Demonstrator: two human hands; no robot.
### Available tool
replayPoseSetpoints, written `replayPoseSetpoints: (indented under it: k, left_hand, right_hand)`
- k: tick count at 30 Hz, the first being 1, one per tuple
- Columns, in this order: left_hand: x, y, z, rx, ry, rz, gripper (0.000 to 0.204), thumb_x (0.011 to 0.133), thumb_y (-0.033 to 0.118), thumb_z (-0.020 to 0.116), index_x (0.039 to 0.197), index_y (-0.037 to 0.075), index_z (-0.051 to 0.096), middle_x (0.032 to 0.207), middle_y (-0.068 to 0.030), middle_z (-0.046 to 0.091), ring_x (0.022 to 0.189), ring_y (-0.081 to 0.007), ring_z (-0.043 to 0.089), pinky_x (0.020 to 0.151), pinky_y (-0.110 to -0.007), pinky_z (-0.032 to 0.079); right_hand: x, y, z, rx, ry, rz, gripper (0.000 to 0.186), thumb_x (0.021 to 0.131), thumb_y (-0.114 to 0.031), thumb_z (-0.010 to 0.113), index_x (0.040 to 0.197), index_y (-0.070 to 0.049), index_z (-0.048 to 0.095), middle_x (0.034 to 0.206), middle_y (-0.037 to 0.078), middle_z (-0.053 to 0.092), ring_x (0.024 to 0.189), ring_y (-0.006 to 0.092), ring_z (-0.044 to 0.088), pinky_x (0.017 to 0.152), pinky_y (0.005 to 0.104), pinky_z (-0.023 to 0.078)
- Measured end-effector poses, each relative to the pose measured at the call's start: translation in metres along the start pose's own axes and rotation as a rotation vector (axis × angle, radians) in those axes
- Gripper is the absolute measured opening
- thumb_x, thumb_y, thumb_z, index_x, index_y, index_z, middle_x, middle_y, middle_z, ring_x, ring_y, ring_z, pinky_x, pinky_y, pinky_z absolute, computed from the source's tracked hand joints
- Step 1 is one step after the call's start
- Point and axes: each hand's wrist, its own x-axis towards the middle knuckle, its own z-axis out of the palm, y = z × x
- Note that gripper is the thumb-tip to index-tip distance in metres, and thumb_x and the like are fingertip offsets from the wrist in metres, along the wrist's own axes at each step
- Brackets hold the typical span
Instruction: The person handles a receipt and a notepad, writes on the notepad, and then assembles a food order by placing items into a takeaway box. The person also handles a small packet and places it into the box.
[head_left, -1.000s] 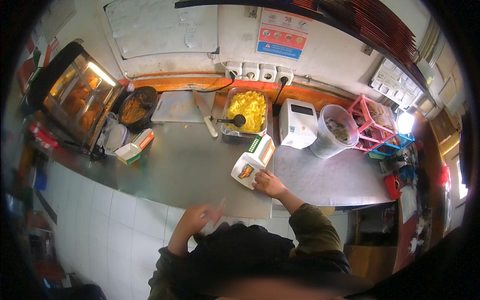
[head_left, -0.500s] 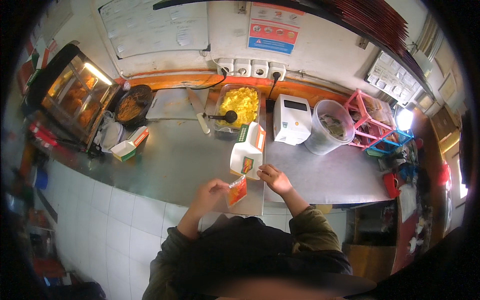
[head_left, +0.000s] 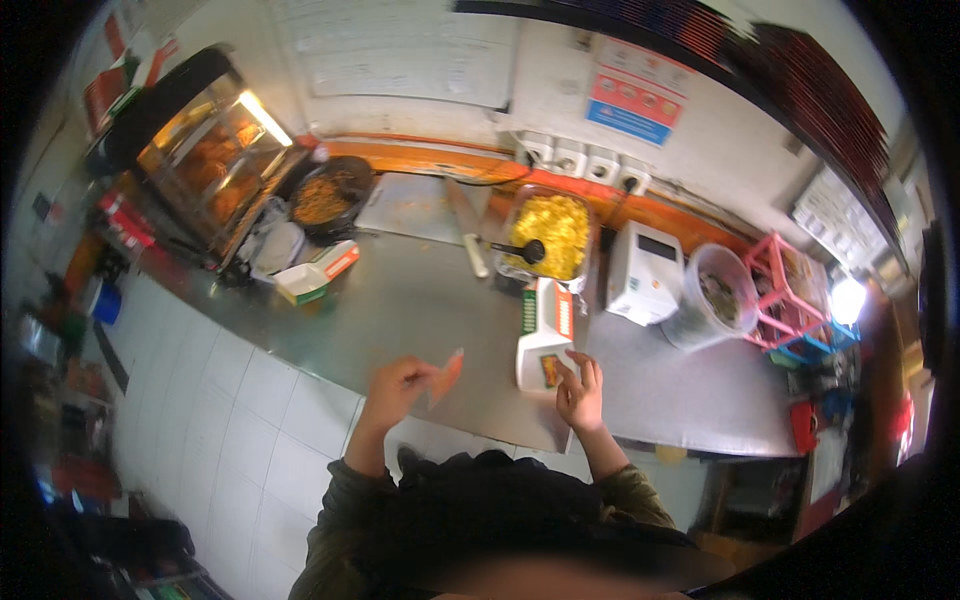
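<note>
My left hand (head_left: 393, 390) is closed, pinching a small orange sachet (head_left: 446, 378) above the front of the steel counter. The sachet is blurred by motion. An open white food box (head_left: 533, 380) with green and orange sides stands to its right, lid folded back toward the far side. Inside the box lies a small green, red and yellow packet (head_left: 550, 371). At the box's right wall is my right hand (head_left: 581, 396), fingers stretched and apart; whether they touch the wall is unclear.
Behind the box sits a tub of yellow food (head_left: 560, 225) with a black ladle (head_left: 533, 251). A knife (head_left: 474, 252) lies to its left. Another box (head_left: 316, 275) stands near the lit warmer cabinet (head_left: 205, 150). A white printer-like device (head_left: 643, 270) and a clear bucket (head_left: 708, 305) are right.
The view has swung, moving the whole scene rightward in the picture. My left hand has drawn the sachet away from the box, leftward. My right hand's fingers look more stretched.
</note>
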Motion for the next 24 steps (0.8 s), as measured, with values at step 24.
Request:
replayPoseSetpoints:
  k: [24]
  left_hand:
    - [0.122,-0.21,-0.272,0.488,0.093,-0.25,0.024,0.092,0.023,0.065,0.093,0.0,0.062,0.081,-0.0159,0.068,0.071,-0.0283,0.064,0.068,-0.036,0.05]
  right_hand:
    - [0.087,-0.19,0.126,0.338,-0.164,0.62,0.004,0.077,-0.009,0.071,0.081,-0.009,0.069,0.128,0.007,0.055,0.125,0.0282,0.043,0.104,0.0425,0.033]
